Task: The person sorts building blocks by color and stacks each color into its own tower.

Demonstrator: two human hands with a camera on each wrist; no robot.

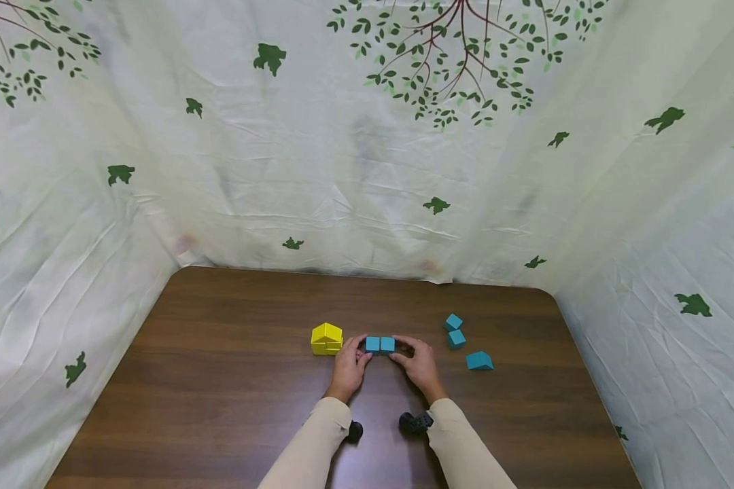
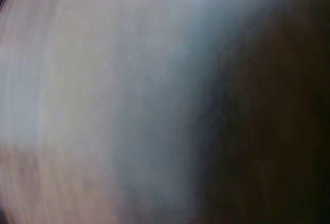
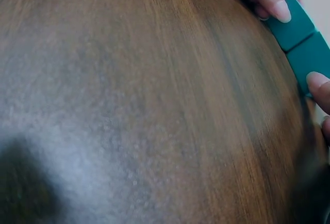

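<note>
Two blue blocks stand side by side on the table in the head view, a left blue block (image 1: 372, 345) and a right blue block (image 1: 388, 345). My left hand (image 1: 349, 370) holds the left one at its outer end, thumb on the near side. At the opposite end my right hand (image 1: 421, 367) grips the right one, its thumb also in front. Seen from the right wrist, the left block (image 3: 291, 26) and right block (image 3: 312, 59) meet with a thin seam between them. The left wrist view is blurred and shows no block clearly.
Just left of my left hand sits a stack of yellow blocks (image 1: 327, 339) with a sloped top. To the right lie two small blue blocks (image 1: 454, 322) (image 1: 455, 339) and a blue slanted-sided block (image 1: 480, 360). A leaf-printed cloth (image 1: 355, 170) hangs behind the brown table (image 1: 232, 380).
</note>
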